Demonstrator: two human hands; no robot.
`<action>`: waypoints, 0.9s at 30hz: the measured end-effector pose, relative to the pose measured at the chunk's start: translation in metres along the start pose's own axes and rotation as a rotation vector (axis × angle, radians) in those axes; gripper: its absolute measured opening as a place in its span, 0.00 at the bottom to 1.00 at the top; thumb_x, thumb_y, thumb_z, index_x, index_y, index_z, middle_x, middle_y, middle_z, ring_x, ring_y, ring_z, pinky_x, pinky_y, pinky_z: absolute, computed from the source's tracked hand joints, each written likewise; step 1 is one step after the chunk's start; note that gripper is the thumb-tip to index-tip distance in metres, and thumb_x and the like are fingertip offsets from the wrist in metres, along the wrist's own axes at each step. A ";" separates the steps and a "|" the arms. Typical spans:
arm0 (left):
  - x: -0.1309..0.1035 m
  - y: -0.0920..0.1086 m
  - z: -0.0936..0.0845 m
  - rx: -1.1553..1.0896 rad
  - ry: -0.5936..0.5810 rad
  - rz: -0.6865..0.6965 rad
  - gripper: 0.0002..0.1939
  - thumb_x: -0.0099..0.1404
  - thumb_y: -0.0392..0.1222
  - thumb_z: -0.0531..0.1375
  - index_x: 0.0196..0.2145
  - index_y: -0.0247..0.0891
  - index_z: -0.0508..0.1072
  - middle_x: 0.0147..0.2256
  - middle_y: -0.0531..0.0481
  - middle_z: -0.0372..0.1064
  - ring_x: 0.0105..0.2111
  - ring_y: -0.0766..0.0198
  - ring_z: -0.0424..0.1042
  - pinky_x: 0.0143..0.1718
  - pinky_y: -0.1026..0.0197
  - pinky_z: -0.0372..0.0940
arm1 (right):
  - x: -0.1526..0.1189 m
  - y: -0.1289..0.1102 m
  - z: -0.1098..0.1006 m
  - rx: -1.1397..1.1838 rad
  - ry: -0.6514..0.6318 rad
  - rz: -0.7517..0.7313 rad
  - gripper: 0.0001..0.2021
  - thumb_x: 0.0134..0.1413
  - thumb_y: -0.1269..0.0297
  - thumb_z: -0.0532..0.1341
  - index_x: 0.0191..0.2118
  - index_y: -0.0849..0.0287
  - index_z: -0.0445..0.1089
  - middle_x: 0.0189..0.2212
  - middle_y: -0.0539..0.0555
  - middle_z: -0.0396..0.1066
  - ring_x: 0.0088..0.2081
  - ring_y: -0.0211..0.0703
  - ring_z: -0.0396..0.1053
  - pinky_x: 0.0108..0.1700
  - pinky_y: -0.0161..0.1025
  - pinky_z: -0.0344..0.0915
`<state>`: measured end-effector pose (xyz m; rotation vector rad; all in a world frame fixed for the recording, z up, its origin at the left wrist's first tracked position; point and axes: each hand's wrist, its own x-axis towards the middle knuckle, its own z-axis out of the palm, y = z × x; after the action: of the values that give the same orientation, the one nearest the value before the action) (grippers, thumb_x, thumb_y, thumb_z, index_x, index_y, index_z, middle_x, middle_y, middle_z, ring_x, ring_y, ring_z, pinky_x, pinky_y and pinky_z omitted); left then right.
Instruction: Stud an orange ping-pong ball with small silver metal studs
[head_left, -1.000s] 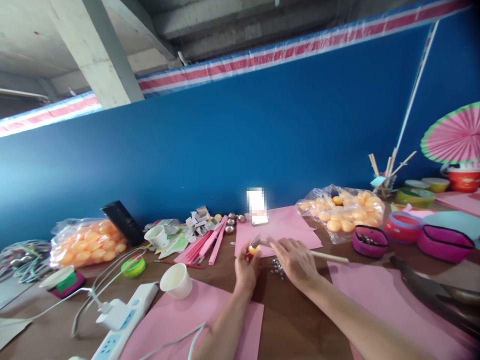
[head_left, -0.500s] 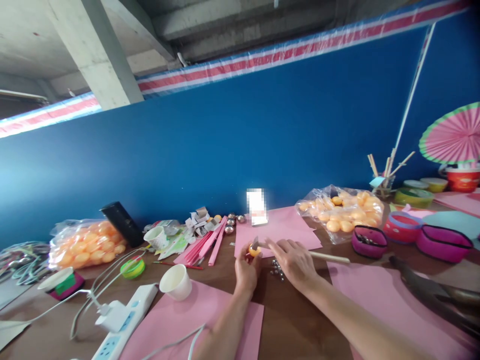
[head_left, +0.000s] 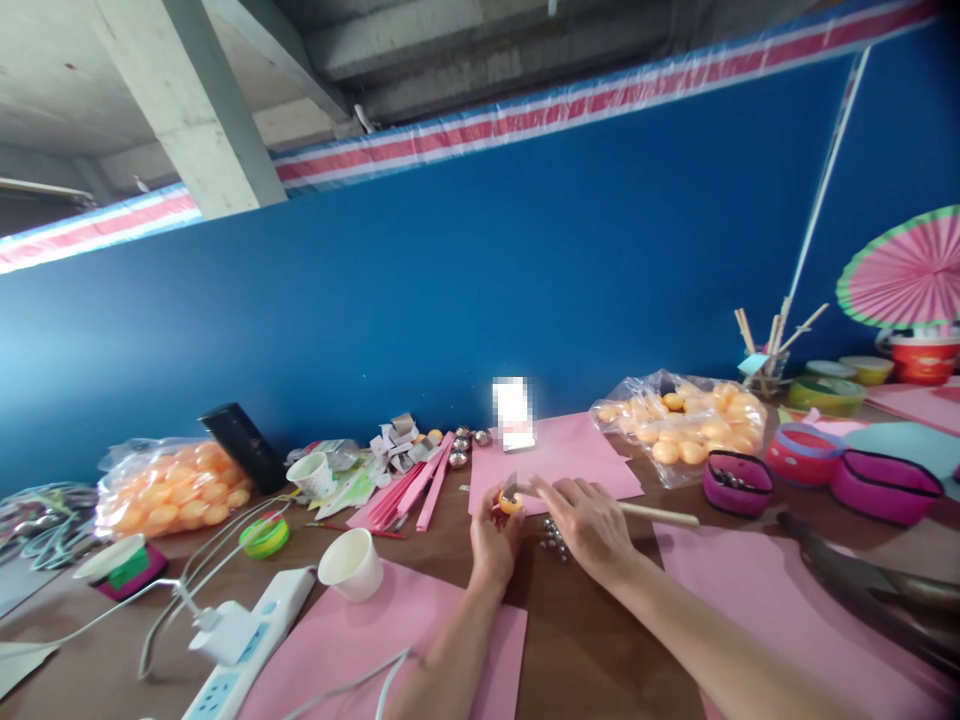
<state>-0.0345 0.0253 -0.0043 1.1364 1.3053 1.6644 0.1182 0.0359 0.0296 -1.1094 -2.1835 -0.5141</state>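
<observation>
My left hand has its fingers wrapped round a small orange ball, which looks like a ping-pong ball. My right hand grips a long tool with a pale wooden handle. The tool's dark, pointed, blade-like tip touches the top of the ball, or is just at it; its exact kind is too small to make out. Under my right hand, on the brown table, lies a small heap of shiny metal balls. Pink paper lies beyond both hands.
A white paper cup stands on pink paper left of my arm, near a power strip with cables. Bags of orange balls lie left and right. Purple containers and a dark curved tool are at right.
Almost nothing differs. The ball has turned or tilted very slightly under the tool's tip; both hands keep their place and grip.
</observation>
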 end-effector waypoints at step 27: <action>0.000 0.003 0.000 0.007 0.008 -0.054 0.24 0.48 0.40 0.63 0.44 0.37 0.66 0.33 0.47 0.71 0.33 0.63 0.70 0.35 0.62 0.64 | 0.000 -0.001 0.000 -0.012 0.004 -0.006 0.22 0.54 0.73 0.53 0.55 0.52 0.55 0.27 0.52 0.66 0.30 0.38 0.60 0.34 0.36 0.50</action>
<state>-0.0349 0.0248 -0.0008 1.0903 1.3365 1.6276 0.1173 0.0359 0.0295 -1.1074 -2.1830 -0.5320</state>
